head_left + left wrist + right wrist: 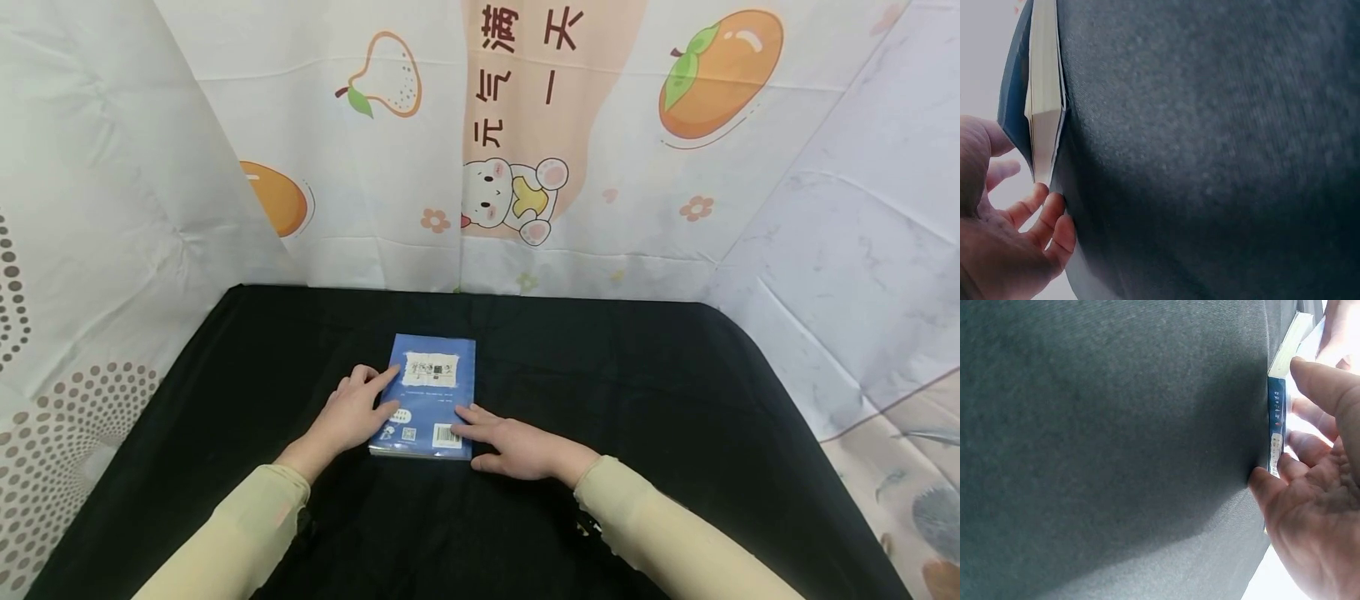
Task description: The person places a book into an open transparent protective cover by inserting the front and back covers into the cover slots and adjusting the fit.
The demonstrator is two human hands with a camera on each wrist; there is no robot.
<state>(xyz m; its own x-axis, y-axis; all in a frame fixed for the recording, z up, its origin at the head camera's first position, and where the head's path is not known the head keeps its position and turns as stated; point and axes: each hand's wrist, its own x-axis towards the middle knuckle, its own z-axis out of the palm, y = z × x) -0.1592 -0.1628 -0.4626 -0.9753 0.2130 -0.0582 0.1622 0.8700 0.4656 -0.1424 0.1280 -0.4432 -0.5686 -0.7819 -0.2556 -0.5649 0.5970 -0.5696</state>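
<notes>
A blue paperback book (pixel 438 402) lies flat, a barcode and a pale picture panel on its upper face. My left hand (pixel 351 417) is at its left side, with thumb and forefinger touching the cover and the other fingers beside it. In the left wrist view, the cover stands slightly away from the book's pale pages (pixel 1046 94), near the left hand (pixel 1004 219). On the lower right, my right hand (pixel 517 446) rests fingers on the cover near the barcode. The right wrist view shows the book's lettered spine (pixel 1277 403) beside the right hand (pixel 1316 506).
Black cloth (pixel 645 392) covers the table under the book. A white printed curtain (pixel 337 192) hangs behind the table's far edge, with pale side curtains (pixel 97 167) to the left and right. Both forearms wear light sleeves (pixel 240 517).
</notes>
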